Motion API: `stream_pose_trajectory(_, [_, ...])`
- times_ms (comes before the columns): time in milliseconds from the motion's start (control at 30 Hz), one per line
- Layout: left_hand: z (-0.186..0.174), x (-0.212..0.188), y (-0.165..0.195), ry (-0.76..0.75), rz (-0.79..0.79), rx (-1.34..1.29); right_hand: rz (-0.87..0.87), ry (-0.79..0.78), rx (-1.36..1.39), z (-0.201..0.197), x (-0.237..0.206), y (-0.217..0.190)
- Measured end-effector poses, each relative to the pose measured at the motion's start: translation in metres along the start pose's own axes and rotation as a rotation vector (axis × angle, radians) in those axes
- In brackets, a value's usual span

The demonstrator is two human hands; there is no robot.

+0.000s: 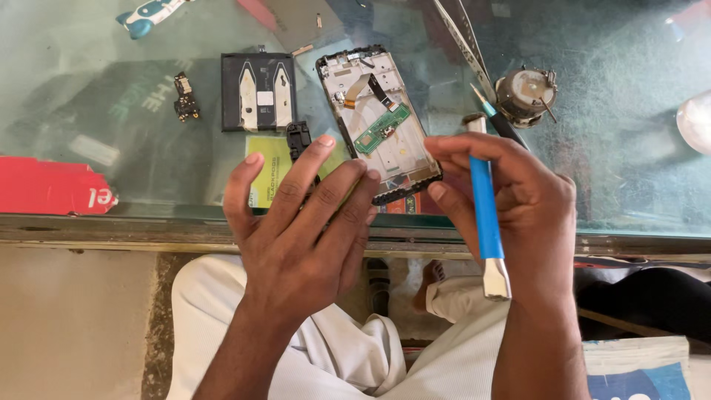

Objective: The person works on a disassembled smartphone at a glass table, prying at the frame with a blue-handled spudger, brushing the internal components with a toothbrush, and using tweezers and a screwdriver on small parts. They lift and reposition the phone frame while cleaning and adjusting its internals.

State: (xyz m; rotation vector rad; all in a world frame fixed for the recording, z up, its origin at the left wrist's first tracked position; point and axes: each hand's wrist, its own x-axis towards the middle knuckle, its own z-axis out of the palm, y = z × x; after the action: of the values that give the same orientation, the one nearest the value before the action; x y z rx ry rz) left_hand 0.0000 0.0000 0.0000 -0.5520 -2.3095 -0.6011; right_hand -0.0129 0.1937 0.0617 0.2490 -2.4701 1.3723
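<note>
Head view: opened phone point(379, 122), back cover off and green board exposed, lying tilted on the glass counter point(607, 170) near its front edge. Left hand point(296, 222) with fingers spread, unclenched, fingertips touching the phone's lower left edge. Right hand point(518, 200) grasping a blue pry tool point(486, 211), metal blade down, fingertips at the phone's lower right corner. Black battery point(258, 92) just left of the phone; tweezers point(463, 41) and a small round motor point(526, 92) to its right

1. The left hand point(300, 222) hides the near corner of the opened black phone frame point(379, 122).
2. The red cardboard box point(52, 189) is cut off at the left edge.
3. The white round object point(696, 122) is cut off at the right edge.
</note>
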Motion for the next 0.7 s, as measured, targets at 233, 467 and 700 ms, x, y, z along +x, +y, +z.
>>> stream_pose_trajectory(233, [0.051,-0.022,-0.006,0.242,-0.005,0.080,-0.050,0.308,0.425,0.012,-0.021,0.031])
stream_pose_trajectory(467, [0.067,-0.024,-0.013,0.344,0.031,0.145,-0.090,0.163,-0.088,0.013,-0.039,0.022])
stream_pose_trajectory(700, [0.065,-0.025,-0.019,0.311,0.036,0.157,-0.108,0.250,-0.242,0.029,-0.039,0.021])
